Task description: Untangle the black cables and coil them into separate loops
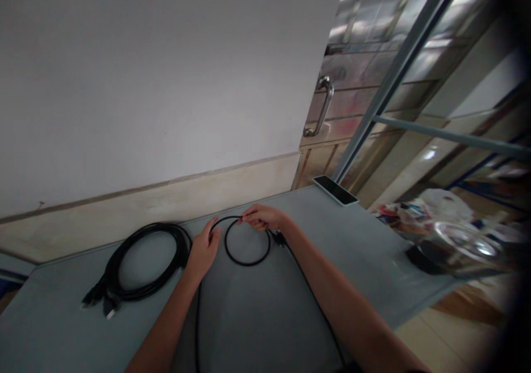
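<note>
A thin black cable (248, 264) hangs in one round loop between my hands. My right hand (262, 217) pinches the top of this loop between thumb and fingertips. My left hand (204, 247) is curled round the same cable a little to the left, thumb and fingers closing on it. One length runs down from my left hand toward the bottom edge. A dark plug (279, 239) shows beside my right wrist, and another length passes under my right forearm. To the left lies a thicker coil of black cable (124, 293) with its connectors at the lower left.
The grey table (265, 317) runs along a white wall (166, 85). A phone-like slab with a dark face (335, 190) lies at its back right, near a grey metal post (385, 96). A shiny round metal container (456, 245) and blurred bags (443, 207) stand on the right.
</note>
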The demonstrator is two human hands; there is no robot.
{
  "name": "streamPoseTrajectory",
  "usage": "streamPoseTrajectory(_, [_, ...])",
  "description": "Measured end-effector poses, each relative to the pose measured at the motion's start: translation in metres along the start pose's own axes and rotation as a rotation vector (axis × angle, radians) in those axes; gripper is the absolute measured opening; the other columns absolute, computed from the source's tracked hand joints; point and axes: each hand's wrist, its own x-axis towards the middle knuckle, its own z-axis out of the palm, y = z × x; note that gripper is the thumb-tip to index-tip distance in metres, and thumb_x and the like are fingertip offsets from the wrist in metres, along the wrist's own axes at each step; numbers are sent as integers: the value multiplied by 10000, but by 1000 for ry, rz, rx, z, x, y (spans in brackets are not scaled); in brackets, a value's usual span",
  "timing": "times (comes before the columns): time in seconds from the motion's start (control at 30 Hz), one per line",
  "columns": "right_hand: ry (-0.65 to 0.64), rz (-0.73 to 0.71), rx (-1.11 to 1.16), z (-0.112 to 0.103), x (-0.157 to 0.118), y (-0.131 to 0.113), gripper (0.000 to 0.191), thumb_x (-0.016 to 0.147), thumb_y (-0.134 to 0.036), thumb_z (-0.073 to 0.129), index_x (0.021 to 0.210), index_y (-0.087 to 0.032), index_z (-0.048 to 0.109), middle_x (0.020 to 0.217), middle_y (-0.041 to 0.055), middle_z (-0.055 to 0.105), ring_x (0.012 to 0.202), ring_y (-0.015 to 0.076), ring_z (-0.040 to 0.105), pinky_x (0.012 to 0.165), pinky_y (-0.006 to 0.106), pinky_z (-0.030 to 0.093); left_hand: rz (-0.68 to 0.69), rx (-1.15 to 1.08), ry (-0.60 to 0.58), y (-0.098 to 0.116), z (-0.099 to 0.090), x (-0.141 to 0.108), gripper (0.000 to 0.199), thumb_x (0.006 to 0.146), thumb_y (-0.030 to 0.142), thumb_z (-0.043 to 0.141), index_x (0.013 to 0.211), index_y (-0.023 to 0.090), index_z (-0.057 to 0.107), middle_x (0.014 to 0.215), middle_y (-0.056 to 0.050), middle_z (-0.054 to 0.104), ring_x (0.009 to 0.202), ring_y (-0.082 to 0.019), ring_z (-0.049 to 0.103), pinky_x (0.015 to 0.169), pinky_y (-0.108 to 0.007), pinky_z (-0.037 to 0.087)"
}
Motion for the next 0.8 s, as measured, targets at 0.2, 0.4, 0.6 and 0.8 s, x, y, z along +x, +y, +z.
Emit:
streamPoseTrajectory(0.2, [-40,-6,-13,12,7,3,358,794,-362,711,1030,-95,678,539,-121,259,414,27,155,377,174,119,78,64,24,1,-4,1,411,938,409,461,1260,218,630,818,-56,712,703,-211,648,713,-317,484])
streamPoseTrajectory(0.4, [200,-177,50,-2,7,2,341,703,-338,789,931,-107,684,533,-108,319,440,29,209,411,197,139,-1,68,211,-15,-12,13,358,931,404,445,1031,198,720,1039,-99,740,991,-259,668,896,-372,486])
streamPoseTrajectory(0.6, [317,-339,114,-12,7,-2,304,675,-302,796,887,-111,690,536,-85,393,470,40,281,467,220,231,-58,85,391,-16,-26,18,357,932,396,438,976,176,717,895,-79,741,875,-237,667,827,-342,498])
streamPoseTrajectory(0.8, [373,-361,88,-14,7,1,308,666,-311,792,881,-114,691,533,-85,384,470,42,269,462,224,238,-104,96,545,-17,-27,15,352,932,391,439,963,176,715,942,-95,731,912,-248,649,844,-352,478])
